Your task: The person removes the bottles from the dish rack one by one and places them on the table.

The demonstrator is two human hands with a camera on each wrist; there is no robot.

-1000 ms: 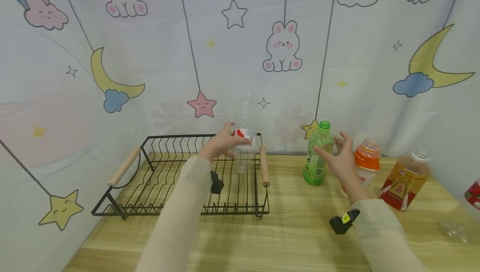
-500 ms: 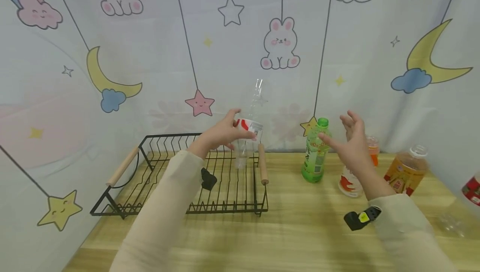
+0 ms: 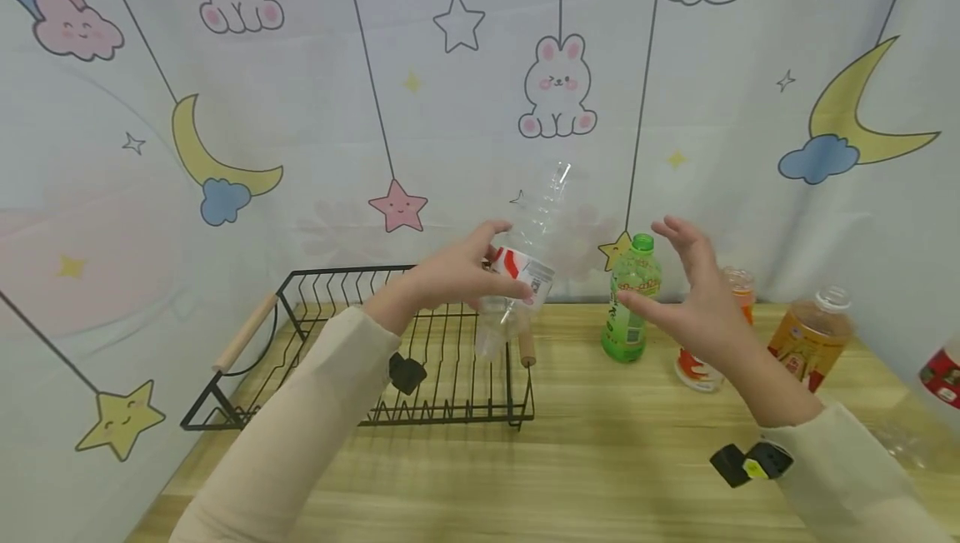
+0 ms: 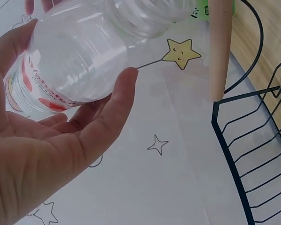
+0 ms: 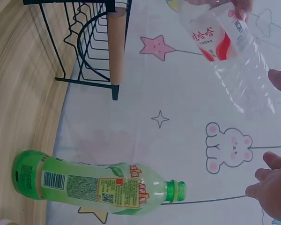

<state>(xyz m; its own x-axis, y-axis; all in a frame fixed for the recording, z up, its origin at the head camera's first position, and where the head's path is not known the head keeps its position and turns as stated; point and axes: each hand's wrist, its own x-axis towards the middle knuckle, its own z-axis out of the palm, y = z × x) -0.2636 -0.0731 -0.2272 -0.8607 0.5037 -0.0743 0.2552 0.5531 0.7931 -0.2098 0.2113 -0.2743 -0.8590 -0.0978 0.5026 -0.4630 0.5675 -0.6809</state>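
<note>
A clear plastic bottle with a red-and-white label (image 3: 525, 275) hangs tilted over the right end of the black dish rack (image 3: 450, 421), its upper end leaning right. My left hand (image 3: 467, 272) grips it around the label, thumb on the near side; the left wrist view shows the curled fingers around the bottle (image 4: 79, 51). Which end is the neck I cannot tell. My right hand (image 3: 697, 301) is raised with thumb and fingers spread and nothing held. Behind and left of it stands an uncapped green bottle (image 3: 630, 301), apart from the fingers in the right wrist view.
Wooden handles (image 3: 249, 331) rise at both rack ends. Right of the green bottle stand a white-and-orange bottle (image 3: 697, 370), partly hidden by my right hand, and an orange-labelled bottle (image 3: 810, 341). A clear red-labelled bottle (image 3: 943, 376) is cut off at the right edge.
My left hand has shifted right, and the clear bottle has tipped from nearly upright to leaning right. My right hand has risen away from the green bottle, fingers spread.
</note>
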